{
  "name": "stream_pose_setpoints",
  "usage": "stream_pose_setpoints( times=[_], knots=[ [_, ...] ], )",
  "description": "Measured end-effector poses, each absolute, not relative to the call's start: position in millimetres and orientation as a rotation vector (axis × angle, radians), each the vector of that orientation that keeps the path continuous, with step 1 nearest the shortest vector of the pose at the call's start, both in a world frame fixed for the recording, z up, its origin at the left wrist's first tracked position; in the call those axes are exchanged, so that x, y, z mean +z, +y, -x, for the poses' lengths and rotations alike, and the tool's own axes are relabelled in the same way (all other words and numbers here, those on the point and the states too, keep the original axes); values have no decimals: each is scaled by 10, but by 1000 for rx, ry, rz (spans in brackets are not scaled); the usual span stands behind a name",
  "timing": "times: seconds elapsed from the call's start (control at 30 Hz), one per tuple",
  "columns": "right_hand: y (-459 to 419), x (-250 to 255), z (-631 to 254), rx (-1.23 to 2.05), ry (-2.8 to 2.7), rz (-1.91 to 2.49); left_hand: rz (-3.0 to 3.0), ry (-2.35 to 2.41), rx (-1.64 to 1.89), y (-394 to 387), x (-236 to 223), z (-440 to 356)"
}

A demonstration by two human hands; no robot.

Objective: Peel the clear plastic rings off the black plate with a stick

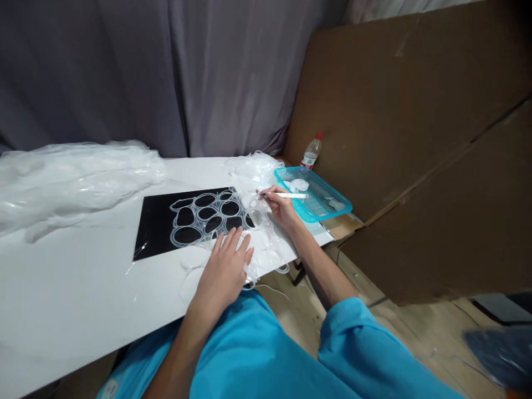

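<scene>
Two hands at work here, one sheet beneath them: the left hand (226, 266) lies flat, fingers stretched out and slightly spread, pressing on the clear sheet (198, 223) and gripping nothing, while the right hand (280, 205) has fingers and thumb closed in a pinch around one white pen-like tool (295, 195), its dark tip pointing left over the sheet. One black panel (153, 227) lies on the white table (62, 288), and the sheet sits across its right part, spilling past it toward the table's near edge. Count the dark round openings against that panel: roughly ten, some circular, some stretched to ovals, each ringed in milky white, with thin webbing between. Two heaps of clear film, a big one (75, 172) at left and a small one (253, 166) behind the sheet; one blue basket (341, 210) at right, at least two white discs (300, 184) in it; one red-capped bottle (311, 154) just behind. Now the tricky bits: the left hand covers part of the sheet, the clear edges melt into the white table, and whether the tool's tip touches the film, I cannot tell.
</scene>
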State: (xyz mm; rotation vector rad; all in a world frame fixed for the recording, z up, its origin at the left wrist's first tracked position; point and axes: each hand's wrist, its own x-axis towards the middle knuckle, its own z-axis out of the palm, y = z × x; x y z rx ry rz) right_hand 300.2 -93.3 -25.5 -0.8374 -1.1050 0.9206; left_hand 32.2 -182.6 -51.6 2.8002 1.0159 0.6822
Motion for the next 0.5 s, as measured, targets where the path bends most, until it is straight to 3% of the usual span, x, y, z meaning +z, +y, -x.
stream_pose_setpoints(
  times=[0.5],
  knots=[
    [-895,-324,-3002,940,-1071,869,-2772,1013,705,-1828,-533,-326]
  ],
)
